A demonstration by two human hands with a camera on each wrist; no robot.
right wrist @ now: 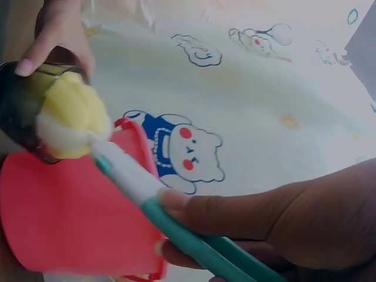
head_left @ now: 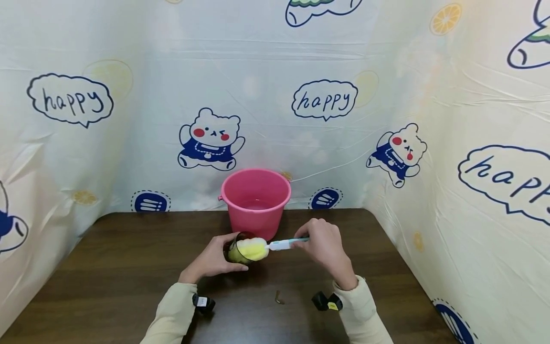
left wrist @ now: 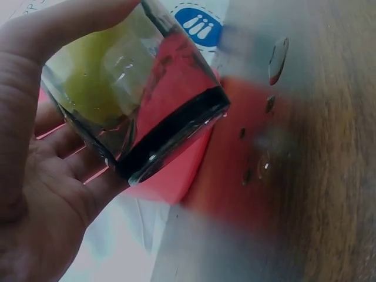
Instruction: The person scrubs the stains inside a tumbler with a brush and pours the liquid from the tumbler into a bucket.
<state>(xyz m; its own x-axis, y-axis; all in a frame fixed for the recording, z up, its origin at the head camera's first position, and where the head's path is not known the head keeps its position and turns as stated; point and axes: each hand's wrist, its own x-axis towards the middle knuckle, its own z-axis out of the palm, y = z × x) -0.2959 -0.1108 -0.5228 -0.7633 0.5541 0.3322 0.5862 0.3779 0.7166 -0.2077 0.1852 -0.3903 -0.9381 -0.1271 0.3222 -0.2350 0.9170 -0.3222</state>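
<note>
My left hand [head_left: 216, 258] grips a dark, see-through glass [head_left: 234, 253], which is tilted with its mouth toward the right. In the left wrist view the glass [left wrist: 170, 123] shows its thick base and the yellow sponge through its wall. My right hand [head_left: 324, 246] pinches the white and green handle [right wrist: 141, 182] of a sponge brush. The brush's yellow and white sponge head [head_left: 253, 249] is partly inside the glass, with the rest sticking out of the mouth. Fingers of the left hand [right wrist: 61, 35] wrap the glass in the right wrist view.
A pink bucket [head_left: 258, 217] stands at the table's back edge, just behind the glass. Water drops [left wrist: 267, 167] dot the brown wooden table [head_left: 129, 267]. A small wet mark [head_left: 279, 298] lies near the front. Printed cloth [head_left: 266, 62] hangs behind and at the sides.
</note>
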